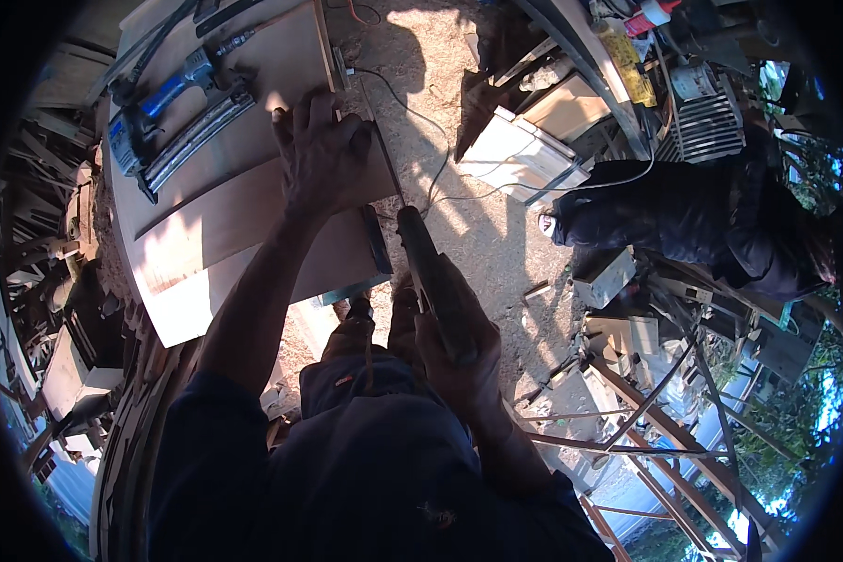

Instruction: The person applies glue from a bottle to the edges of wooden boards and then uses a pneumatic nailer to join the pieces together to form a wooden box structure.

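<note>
My left hand (320, 155) presses on a thin brown wood board (370, 180) near the right edge of the workbench, fingers spread and partly bent. In my right hand (464, 361) is a hand saw (431, 272), gripped by its dark handle. Its narrow blade is seen nearly edge-on and runs up along the board's right edge, close to my left fingers. Whether the teeth touch the wood I cannot tell. Beyond my left hand, a blue and grey nail gun (173, 98) with a long magazine lies on the panels.
Large wood panels (206, 220) cover the bench (173, 309). A cable (440, 140) crosses the sawdust-covered ground (496, 244). Cut boards (525, 155) are piled at right, where another person (674, 215) in dark clothes stands. Scrap wood (75, 365) is heaped at left.
</note>
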The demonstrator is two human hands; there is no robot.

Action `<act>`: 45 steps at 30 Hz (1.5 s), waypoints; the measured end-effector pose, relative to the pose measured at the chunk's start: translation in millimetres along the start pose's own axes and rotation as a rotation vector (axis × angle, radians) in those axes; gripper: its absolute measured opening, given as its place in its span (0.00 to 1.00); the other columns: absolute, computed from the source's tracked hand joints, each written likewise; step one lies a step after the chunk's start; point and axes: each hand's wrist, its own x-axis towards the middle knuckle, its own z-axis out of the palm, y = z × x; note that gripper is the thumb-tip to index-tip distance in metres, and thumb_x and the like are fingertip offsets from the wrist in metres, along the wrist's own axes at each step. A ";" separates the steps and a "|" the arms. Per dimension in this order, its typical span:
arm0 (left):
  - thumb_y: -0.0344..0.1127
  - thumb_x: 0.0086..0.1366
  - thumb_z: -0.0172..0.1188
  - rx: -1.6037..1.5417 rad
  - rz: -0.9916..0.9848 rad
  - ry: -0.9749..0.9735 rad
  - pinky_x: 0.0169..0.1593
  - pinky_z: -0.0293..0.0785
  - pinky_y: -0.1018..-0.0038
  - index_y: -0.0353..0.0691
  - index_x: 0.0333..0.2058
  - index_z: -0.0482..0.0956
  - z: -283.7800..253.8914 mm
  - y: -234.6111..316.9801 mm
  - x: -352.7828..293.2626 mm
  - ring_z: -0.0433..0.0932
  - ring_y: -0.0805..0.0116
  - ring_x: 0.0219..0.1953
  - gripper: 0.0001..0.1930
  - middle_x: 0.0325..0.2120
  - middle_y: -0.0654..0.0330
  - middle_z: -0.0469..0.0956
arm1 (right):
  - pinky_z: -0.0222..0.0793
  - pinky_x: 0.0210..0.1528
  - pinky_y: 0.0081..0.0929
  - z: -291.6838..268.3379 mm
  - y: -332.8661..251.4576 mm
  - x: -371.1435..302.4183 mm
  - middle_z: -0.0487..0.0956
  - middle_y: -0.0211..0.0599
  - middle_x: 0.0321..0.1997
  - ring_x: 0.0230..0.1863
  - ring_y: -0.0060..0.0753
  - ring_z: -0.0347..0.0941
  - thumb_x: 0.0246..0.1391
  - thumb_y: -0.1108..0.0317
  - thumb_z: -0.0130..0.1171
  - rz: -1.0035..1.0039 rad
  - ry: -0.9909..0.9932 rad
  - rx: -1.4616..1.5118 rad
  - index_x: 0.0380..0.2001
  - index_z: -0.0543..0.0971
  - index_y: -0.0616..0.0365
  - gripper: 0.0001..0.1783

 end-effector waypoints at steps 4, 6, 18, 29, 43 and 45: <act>0.43 0.60 0.64 0.018 -0.008 -0.042 0.62 0.55 0.46 0.46 0.31 0.85 -3.5 0.1 -0.6 0.69 0.58 0.58 0.08 0.47 0.57 0.71 | 0.80 0.44 0.37 19.1 9.9 60.5 0.82 0.55 0.53 0.47 0.46 0.85 0.56 0.77 0.60 0.214 -0.075 0.193 0.69 0.65 0.60 0.37; 0.42 0.59 0.65 0.019 -0.013 -0.016 0.61 0.56 0.48 0.46 0.31 0.85 -1.7 -6.1 -3.5 0.69 0.57 0.56 0.08 0.46 0.56 0.70 | 0.80 0.44 0.37 12.4 7.0 42.1 0.83 0.55 0.52 0.47 0.45 0.85 0.56 0.77 0.60 0.151 -0.051 0.166 0.69 0.66 0.60 0.36; 0.39 0.56 0.66 -0.056 0.003 -0.006 0.59 0.58 0.52 0.44 0.30 0.83 -7.5 3.1 2.1 0.70 0.55 0.54 0.07 0.44 0.53 0.70 | 0.80 0.48 0.37 16.5 1.9 47.3 0.80 0.54 0.57 0.51 0.44 0.84 0.54 0.78 0.61 0.117 -0.036 0.082 0.69 0.67 0.60 0.37; 0.40 0.59 0.65 -0.055 -0.007 -0.041 0.62 0.58 0.50 0.44 0.31 0.83 -9.5 5.8 3.7 0.69 0.53 0.55 0.07 0.43 0.52 0.69 | 0.81 0.50 0.36 19.0 -1.6 67.5 0.79 0.56 0.58 0.56 0.47 0.82 0.54 0.77 0.62 0.271 -0.104 0.176 0.68 0.66 0.63 0.37; 0.41 0.60 0.64 0.024 0.017 -0.036 0.62 0.60 0.51 0.42 0.30 0.82 -5.6 3.3 0.5 0.70 0.53 0.54 0.09 0.44 0.52 0.69 | 0.81 0.45 0.36 10.6 -10.5 32.9 0.85 0.53 0.47 0.46 0.45 0.86 0.54 0.78 0.61 0.191 -0.055 0.123 0.70 0.64 0.61 0.39; 0.44 0.60 0.63 0.064 0.030 0.014 0.62 0.60 0.50 0.41 0.31 0.82 -0.3 -3.9 -3.3 0.69 0.53 0.54 0.12 0.44 0.51 0.69 | 0.80 0.43 0.36 -8.5 -21.6 -5.3 0.85 0.52 0.45 0.44 0.45 0.86 0.54 0.78 0.62 0.085 -0.043 -0.021 0.70 0.64 0.60 0.39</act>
